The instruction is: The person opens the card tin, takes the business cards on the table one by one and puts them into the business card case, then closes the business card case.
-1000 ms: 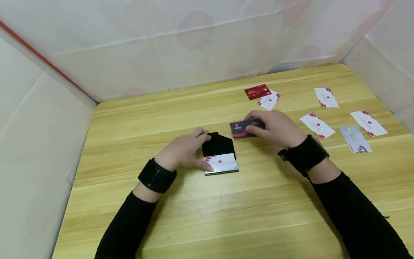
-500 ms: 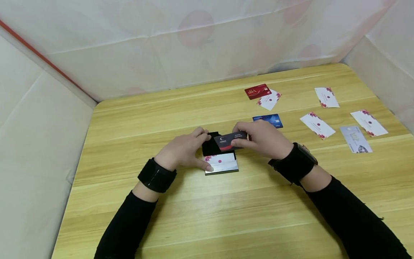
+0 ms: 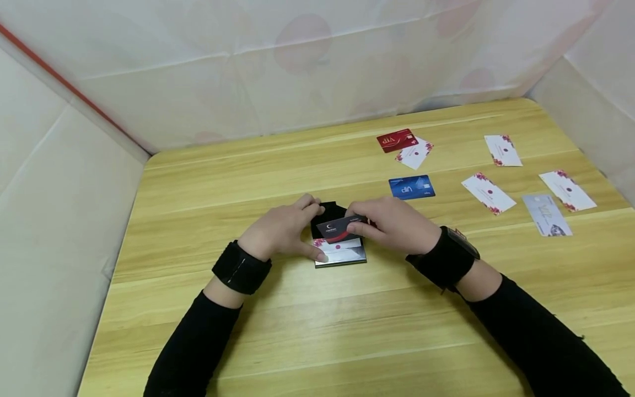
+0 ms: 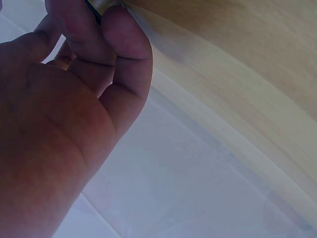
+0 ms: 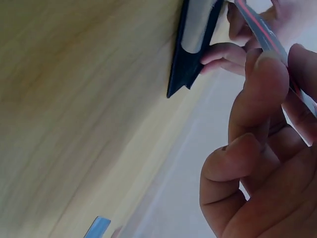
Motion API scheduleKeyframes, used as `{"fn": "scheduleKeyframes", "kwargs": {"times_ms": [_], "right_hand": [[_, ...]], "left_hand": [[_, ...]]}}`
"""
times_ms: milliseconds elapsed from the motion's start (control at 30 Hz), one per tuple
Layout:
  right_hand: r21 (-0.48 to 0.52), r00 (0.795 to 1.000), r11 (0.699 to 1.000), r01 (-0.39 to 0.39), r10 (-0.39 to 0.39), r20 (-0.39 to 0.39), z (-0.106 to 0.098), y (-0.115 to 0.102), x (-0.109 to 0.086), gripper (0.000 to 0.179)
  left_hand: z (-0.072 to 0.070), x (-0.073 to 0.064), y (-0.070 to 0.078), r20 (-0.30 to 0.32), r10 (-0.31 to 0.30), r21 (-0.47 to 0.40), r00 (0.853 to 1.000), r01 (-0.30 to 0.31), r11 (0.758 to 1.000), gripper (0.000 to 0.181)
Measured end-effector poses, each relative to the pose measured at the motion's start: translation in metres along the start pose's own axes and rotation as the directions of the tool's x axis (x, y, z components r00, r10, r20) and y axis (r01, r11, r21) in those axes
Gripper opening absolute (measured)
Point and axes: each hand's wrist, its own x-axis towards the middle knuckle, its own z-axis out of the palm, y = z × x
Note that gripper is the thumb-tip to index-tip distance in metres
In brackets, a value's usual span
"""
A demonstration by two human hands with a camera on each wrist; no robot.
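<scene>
A card holder lies open on the table, its black lid folded back and a white flowered card inside. My left hand grips it by the left side, thumb at the front corner and fingers at the lid. Between thumb and fingers my right hand pinches a dark business card with a red stripe, tilted over the holder. In the right wrist view the card shows nearly edge-on, apart from the holder. The left wrist view shows mostly the left hand; little of the holder appears.
Behind my right hand lies a blue VIP card. Farther back, a red VIP card overlaps a white flowered card. A silver VIP card and several white cards lie on the right of the wooden table. Cloth-like walls enclose it.
My right hand has carried the dark card left and toward me, from beside the holder to above it, uncovering the blue card. My left hand stays on the holder.
</scene>
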Motion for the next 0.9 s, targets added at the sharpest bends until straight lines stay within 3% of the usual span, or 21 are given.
{"fn": "scheduleKeyframes", "kwargs": {"times_ms": [433, 700, 900], "right_hand": [[-0.112, 1.0, 0.994, 0.011, -0.012, -0.014, 0.009, -0.006, 0.0, 0.015], [-0.153, 0.997, 0.987, 0.059, -0.065, -0.034, 0.014, -0.006, 0.001, 0.024], [-0.166, 0.999, 0.986, 0.03, -0.037, -0.037, 0.015, -0.008, 0.001, 0.031]], "left_hand": [[-0.001, 0.0, 0.0, 0.013, -0.012, -0.004, 1.0, 0.012, 1.0, 0.1], [-0.002, 0.0, 0.0, 0.016, -0.015, -0.001, 1.0, 0.015, 1.0, 0.102], [-0.002, 0.0, 0.001, 0.013, -0.011, -0.009, 1.0, 0.011, 1.0, 0.1]]}}
